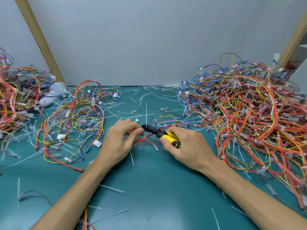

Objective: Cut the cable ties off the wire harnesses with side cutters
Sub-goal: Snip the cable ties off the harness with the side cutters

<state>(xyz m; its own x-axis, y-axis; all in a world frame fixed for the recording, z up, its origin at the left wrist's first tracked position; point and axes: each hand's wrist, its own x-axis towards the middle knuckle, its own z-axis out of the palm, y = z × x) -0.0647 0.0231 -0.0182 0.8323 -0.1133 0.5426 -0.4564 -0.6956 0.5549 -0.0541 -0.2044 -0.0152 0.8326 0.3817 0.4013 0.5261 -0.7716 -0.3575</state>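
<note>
A red wire harness (142,141) is pinched mid-surface (149,188) by the left hand (122,140), side cutters (157,131) are gripped against it in the right hand (184,146), and snipping its tie is judged next

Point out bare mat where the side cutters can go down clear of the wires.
Best: the green mat between the forearms, near edge, with only stray cut ties. Beyond the side cutters, the strip to the wall is littered with ties. Crowded: the right wire pile and the left harnesses.
</note>
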